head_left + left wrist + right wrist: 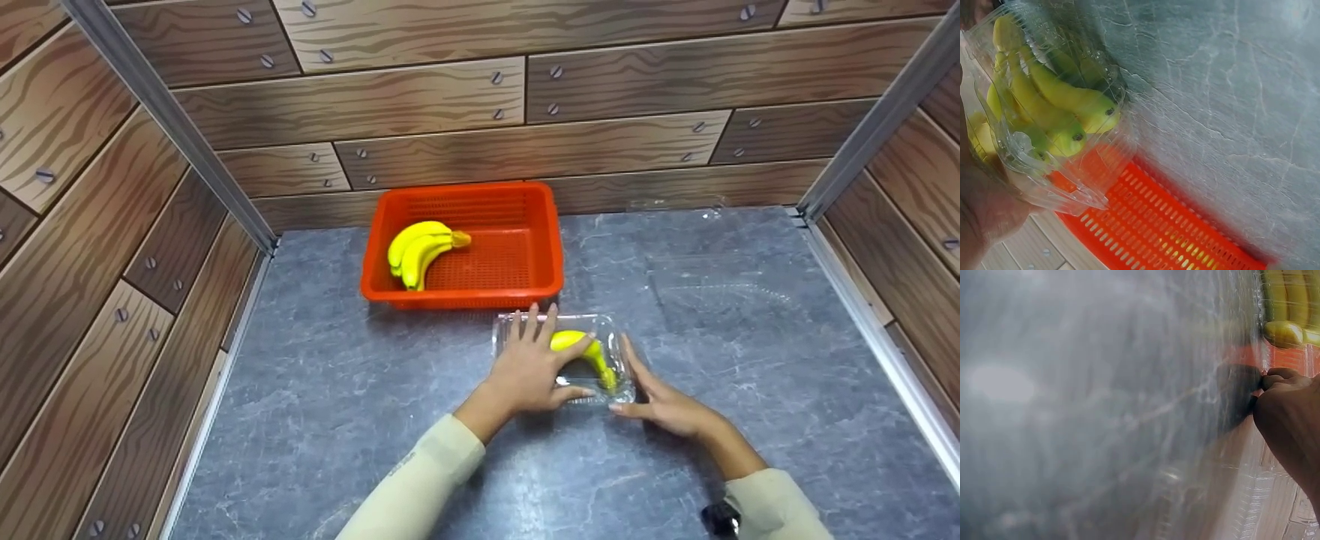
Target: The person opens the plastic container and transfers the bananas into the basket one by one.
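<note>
My left hand (526, 373), fingers spread, on the clear container (581, 370) with bananas (576, 340) inside, my right hand (666, 405), thumb and fingers parted, at its end, container just nearer me than the red basket (465, 295).

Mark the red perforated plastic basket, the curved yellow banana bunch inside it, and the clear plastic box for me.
Red perforated plastic basket (501, 260): head view, bare inner floor.
Curved yellow banana bunch (422, 252): head view, front banana's body.
Clear plastic box (607, 325): head view, far right corner.
</note>
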### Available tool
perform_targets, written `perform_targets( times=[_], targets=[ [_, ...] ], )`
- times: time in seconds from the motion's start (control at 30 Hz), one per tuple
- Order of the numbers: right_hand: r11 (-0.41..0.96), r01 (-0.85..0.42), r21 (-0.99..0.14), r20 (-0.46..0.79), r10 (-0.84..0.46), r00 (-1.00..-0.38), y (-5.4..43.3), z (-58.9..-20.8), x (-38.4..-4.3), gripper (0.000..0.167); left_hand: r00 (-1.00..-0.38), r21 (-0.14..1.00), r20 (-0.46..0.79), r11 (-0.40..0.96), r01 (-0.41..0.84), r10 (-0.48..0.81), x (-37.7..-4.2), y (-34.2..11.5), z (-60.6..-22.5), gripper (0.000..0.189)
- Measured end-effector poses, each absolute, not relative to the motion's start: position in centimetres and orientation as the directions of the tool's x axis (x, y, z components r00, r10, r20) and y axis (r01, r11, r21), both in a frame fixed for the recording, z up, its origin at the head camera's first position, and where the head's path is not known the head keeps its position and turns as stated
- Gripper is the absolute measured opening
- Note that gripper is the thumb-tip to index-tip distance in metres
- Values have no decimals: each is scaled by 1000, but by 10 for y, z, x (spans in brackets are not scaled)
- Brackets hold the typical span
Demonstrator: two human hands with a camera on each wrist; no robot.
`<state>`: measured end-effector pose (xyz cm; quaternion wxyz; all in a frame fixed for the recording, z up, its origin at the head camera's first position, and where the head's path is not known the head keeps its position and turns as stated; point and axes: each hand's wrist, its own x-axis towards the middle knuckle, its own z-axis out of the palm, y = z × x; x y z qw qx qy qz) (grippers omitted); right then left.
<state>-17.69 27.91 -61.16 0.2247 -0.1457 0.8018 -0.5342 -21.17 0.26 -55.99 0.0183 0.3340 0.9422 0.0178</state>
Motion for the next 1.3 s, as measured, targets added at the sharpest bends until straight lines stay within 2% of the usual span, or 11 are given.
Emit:
perform_targets(
  times=[0.77,1.03,1.3],
  targets=[
    [319,17,-948,-183,-497,-848,277,-612,-177,117,-778,59,-44,779,624,627,-210,5,-561,79],
    [346,5,-938,-185,-488,-853,276,-610,-176,116,-779,62,-49,780,623,626,-211,5,-560,77],
    [432,-30,-901,-191,-458,-868,275,-610,-173,113,-779,59,-45,780,623,626,-211,6,-561,76]
  ],
)
